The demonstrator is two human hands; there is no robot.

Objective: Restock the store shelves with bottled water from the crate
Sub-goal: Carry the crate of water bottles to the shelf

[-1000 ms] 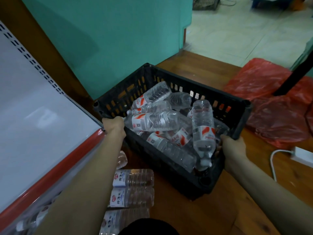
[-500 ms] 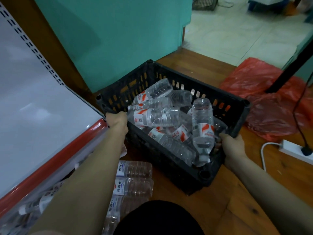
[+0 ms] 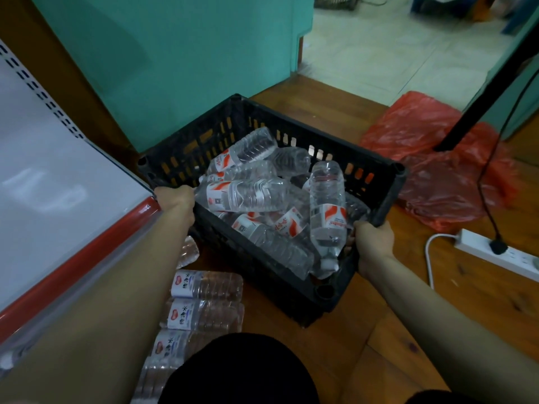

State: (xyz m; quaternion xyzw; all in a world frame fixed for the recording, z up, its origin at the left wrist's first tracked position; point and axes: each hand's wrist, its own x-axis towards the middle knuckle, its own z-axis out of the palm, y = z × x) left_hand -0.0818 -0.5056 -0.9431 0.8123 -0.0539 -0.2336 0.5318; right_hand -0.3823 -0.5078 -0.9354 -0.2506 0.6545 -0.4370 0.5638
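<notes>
A black slotted plastic crate (image 3: 326,147) sits tilted on the wooden floor, holding several clear water bottles (image 3: 248,195) with red and white labels. My left hand (image 3: 175,198) grips the crate's left rim beside the shelf corner. My right hand (image 3: 373,240) grips the rim at the crate's right near side. A white shelf (image 3: 58,185) with a red front edge stands at the left. Several more bottles (image 3: 204,287) lie in a row on the floor under the shelf edge, near my left forearm.
A teal wall (image 3: 175,53) stands behind the crate. Red plastic bags (image 3: 423,158) lie on the floor to the right, crossed by a black pole (image 3: 481,94). A white power strip (image 3: 495,252) with a black plug lies at the far right. Tiled floor lies beyond.
Both hands keep their hold on the crate rim. The view has shifted slightly, bringing the power strip and black cable further into sight; the crate sits a little lower and closer.
</notes>
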